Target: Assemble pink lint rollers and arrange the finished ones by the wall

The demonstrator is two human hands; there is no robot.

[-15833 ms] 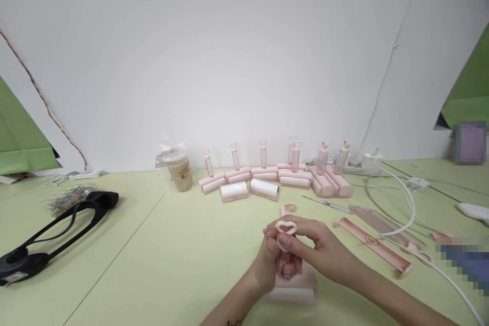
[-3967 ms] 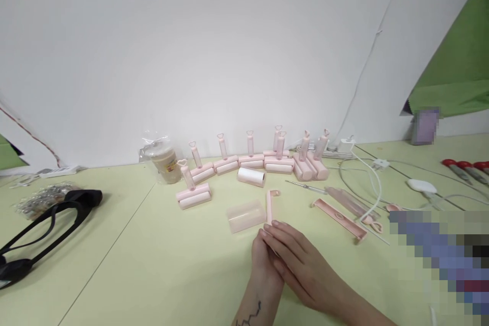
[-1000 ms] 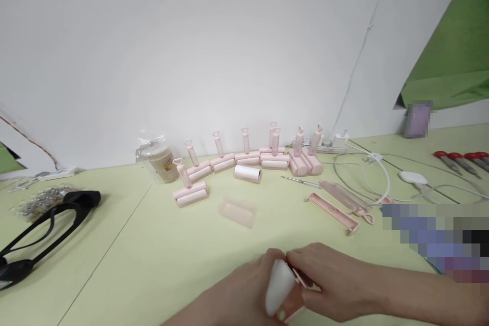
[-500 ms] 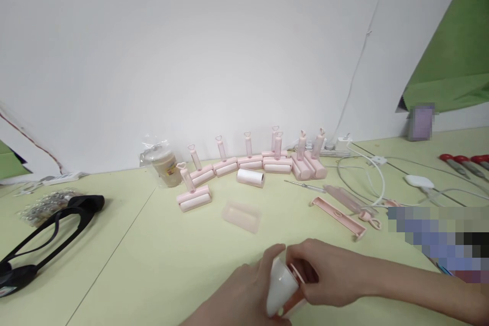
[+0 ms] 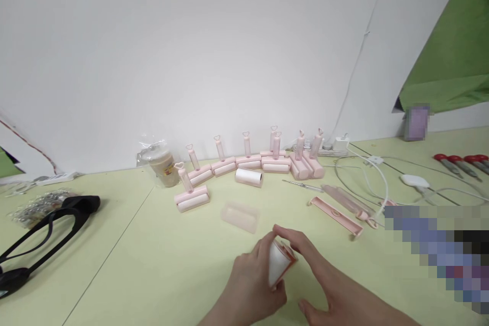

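Observation:
Near the bottom centre, my left hand (image 5: 252,282) is wrapped round a white roll (image 5: 278,263) with a pink holder along its right side. My right hand (image 5: 324,277) is spread, its forefinger touching the top end of the roll and its thumb held away below. A translucent pink cover (image 5: 240,216) lies on the table just beyond the hands. Behind it rests a loose white roll (image 5: 248,177). To the right lie a pink holder piece (image 5: 336,217), a translucent pink handle (image 5: 346,198) and a thin metal screwdriver (image 5: 301,185).
Several assembled pink rollers (image 5: 275,164) stand along the wall. A bagged cup (image 5: 164,167) is at the back left, a black strap-like object (image 5: 72,219) at far left. Cables (image 5: 385,183) and red-handled tools (image 5: 460,163) lie right; a blurred patch covers the lower right.
My right hand has opened from its pinch on the roll's end, its thumb moving down and away. My left hand has moved slightly up with the roll. The view has shifted a little.

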